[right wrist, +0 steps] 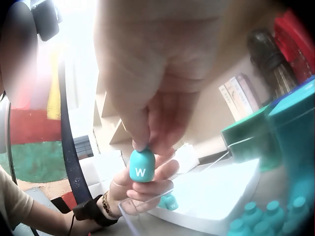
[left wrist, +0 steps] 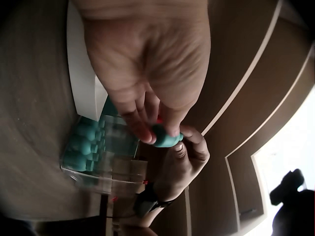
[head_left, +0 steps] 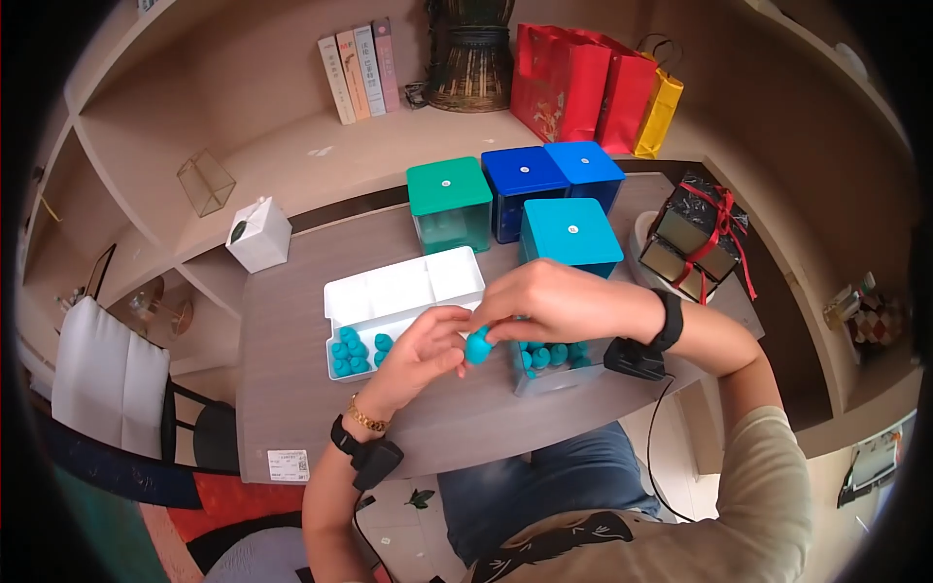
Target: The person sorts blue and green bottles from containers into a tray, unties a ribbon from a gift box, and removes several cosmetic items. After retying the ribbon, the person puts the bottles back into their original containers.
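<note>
A small teal bottle-shaped piece (head_left: 477, 347) with a white W (right wrist: 140, 172) is held between both hands above the table. My right hand (head_left: 549, 303) pinches its narrow top with thumb and fingers. From the other side, the left hand (head_left: 420, 358) holds its body between thumb and fingertip, seen closely in the left wrist view (left wrist: 166, 137). Below and left of the hands, a white compartment box (head_left: 335, 361) contains several similar teal pieces (head_left: 348, 355) in two groups. Under the right hand, a clear box (head_left: 544, 384) holds several more teal pieces (head_left: 558, 354).
Behind the hands stand boxes with a teal lid (head_left: 583, 233), a green lid (head_left: 447, 185) and blue lids (head_left: 525, 170). The white box's long lid or tray (head_left: 398, 289) lies behind it. Ribboned dark boxes (head_left: 695, 233) sit at the right, a white cube (head_left: 260, 238) at the left.
</note>
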`<state>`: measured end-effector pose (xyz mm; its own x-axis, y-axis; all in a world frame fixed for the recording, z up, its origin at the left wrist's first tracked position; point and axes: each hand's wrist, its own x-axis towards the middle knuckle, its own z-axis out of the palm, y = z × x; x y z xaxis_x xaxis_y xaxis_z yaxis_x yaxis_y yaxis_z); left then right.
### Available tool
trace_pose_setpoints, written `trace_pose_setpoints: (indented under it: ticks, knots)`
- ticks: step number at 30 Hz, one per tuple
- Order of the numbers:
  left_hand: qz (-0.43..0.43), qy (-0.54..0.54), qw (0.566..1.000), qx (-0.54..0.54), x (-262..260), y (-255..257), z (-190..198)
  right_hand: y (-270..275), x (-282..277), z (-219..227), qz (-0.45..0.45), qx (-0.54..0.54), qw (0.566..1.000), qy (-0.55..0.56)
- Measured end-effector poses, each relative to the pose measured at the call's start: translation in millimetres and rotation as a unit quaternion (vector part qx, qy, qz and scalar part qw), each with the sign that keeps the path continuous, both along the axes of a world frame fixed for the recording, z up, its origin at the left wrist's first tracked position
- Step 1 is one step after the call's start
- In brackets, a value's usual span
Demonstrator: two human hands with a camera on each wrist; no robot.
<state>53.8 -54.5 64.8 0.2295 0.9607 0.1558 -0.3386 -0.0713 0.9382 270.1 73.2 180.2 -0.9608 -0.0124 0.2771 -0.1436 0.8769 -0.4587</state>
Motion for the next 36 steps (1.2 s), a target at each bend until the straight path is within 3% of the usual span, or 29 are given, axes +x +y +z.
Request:
trace_pose_setpoints:
  ticks: [3,8,17,20,23,29,36]
  knots:
    - [0.154,0.078,0.984,0.043,0,5,-3,10,26,11,-0.059,0.035,0.998,0.012]
    - [0.368,0.159,0.912,0.087,-16,15,-17,15,70,23,-0.186,0.163,0.963,-0.104]
    - [0.415,0.306,0.848,0.123,-30,18,-20,27,82,-20,-0.181,0.329,0.923,-0.083]
    - [0.429,0.405,0.791,0.161,-32,15,-14,25,77,-25,-0.176,0.371,0.908,-0.085]
    - [0.459,0.523,0.696,0.178,-32,11,-4,26,75,-31,-0.180,0.385,0.900,-0.100]
    - [0.506,0.615,0.589,0.138,-58,3,4,12,70,-20,-0.191,0.404,0.887,-0.115]
    - [0.456,0.644,0.613,-0.026,-79,-12,19,11,73,-21,-0.216,0.368,0.899,-0.099]
